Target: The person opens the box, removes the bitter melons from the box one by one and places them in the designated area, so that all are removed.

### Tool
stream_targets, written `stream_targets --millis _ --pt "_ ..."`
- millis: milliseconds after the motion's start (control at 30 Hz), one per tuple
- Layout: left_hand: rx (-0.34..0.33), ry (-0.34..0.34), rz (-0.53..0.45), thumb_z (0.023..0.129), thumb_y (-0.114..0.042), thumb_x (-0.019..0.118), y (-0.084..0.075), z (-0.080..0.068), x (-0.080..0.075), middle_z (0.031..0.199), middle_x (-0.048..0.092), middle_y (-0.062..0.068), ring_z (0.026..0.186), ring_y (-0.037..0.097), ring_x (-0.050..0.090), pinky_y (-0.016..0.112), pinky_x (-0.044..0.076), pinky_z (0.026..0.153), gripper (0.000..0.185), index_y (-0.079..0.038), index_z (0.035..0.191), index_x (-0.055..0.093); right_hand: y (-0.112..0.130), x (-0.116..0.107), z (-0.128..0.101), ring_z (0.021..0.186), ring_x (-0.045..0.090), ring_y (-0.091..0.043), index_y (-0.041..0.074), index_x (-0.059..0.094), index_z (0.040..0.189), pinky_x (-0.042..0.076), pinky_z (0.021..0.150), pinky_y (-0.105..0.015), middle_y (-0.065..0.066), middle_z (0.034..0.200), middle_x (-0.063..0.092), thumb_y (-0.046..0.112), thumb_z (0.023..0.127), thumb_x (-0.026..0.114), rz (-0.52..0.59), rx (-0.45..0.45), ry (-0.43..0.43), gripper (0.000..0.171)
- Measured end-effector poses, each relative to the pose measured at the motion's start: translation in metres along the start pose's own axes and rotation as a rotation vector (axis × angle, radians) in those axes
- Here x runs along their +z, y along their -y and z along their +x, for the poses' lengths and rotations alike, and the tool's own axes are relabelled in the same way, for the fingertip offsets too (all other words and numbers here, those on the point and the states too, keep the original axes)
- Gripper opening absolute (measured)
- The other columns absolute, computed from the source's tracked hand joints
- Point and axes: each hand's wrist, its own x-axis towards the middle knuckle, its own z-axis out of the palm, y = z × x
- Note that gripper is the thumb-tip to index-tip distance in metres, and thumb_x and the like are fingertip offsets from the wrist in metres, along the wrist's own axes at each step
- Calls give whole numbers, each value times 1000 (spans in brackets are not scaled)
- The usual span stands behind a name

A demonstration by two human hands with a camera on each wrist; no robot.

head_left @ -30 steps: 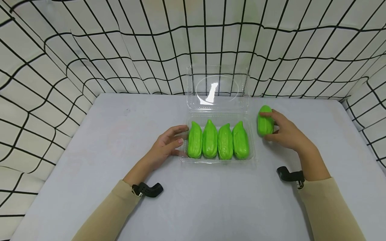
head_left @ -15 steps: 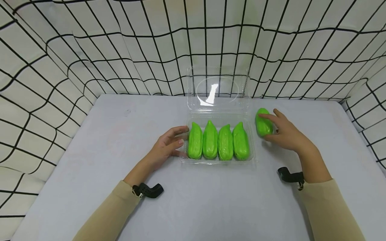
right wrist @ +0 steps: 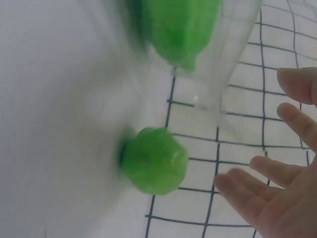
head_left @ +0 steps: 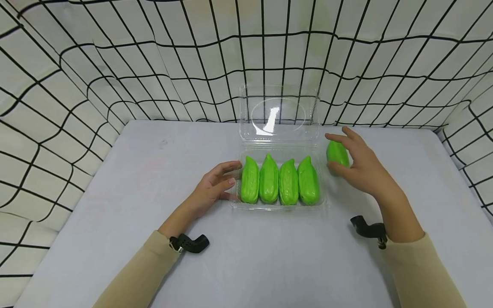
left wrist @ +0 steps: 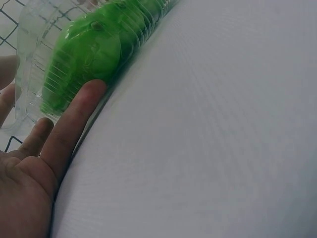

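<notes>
Several green, ridged, gourd-like vegetables with pointed tips (head_left: pixel 268 179) lie side by side in a clear plastic clamshell box (head_left: pixel 278 208). My left hand (head_left: pixel 209 186) rests at the box's left side; in the left wrist view, a straight fingertip (left wrist: pixel 94 89) lies against the clear wall. One more green gourd-like vegetable (head_left: pixel 337 153) lies on the table to the right of the box. Over it my right hand (head_left: pixel 366 169) hovers with fingers spread, partly covering it in the head view. The right wrist view has this vegetable (right wrist: pixel 156 161) apart from the extended fingers (right wrist: pixel 277 173).
The box's transparent lid (head_left: pixel 277 113) stands raised at the back. A white table (head_left: pixel 269 256) lies beneath everything. White walls with a black grid (head_left: pixel 215 55) rise behind and at both sides. A black wrist mount (head_left: pixel 192 244) is on each forearm.
My right hand has let go of the loose green vegetable and its fingers have spread and lifted. That vegetable shifted slightly left toward the box. The left hand stays in place.
</notes>
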Motion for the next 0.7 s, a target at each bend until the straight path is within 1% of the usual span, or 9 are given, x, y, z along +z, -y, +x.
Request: stream_targets --millis 133,233,300,400,600,700 --pt "0 -4 2 103 -9 52 1 1 0 157 36 12 142 33 40 47 61 83 48 -9 149 40 14 3 -4 128 51 -45 24 48 148 48 99 -63 -6 165 22 16 93 69 72 -63 -39 59" --pt "-2 -6 3 102 -9 53 0 0 0 157 36 12 142 33 40 47 61 82 48 -9 149 40 23 8 -5 121 57 -40 25 49 147 52 96 -58 -2 162 29 14 93 68 121 -115 -44 58" --pt "-2 -5 1 102 -9 53 0 0 1 157 36 12 142 33 40 47 61 82 49 -9 149 40 27 12 -5 122 58 -36 23 50 146 54 95 -55 -2 160 33 13 92 69 132 -153 -40 58" --pt "-1 -5 0 102 -9 53 0 -1 1 157 36 12 142 33 40 47 61 82 49 -8 149 39 30 18 -5 130 52 -32 21 50 146 54 95 -52 -1 159 35 13 91 70 142 -187 -16 59" --pt "-2 -7 2 102 -10 53 1 0 0 157 36 12 142 33 40 47 61 82 49 -9 149 40 33 29 -5 134 46 -38 22 49 147 52 97 -58 -6 161 31 15 92 70 136 -189 56 59" --pt "-3 -5 4 102 -10 53 0 0 0 156 36 12 141 34 40 47 61 82 49 -9 149 40 35 35 -4 140 40 -36 21 50 146 52 97 -56 -9 161 31 16 91 72 109 -197 82 59"
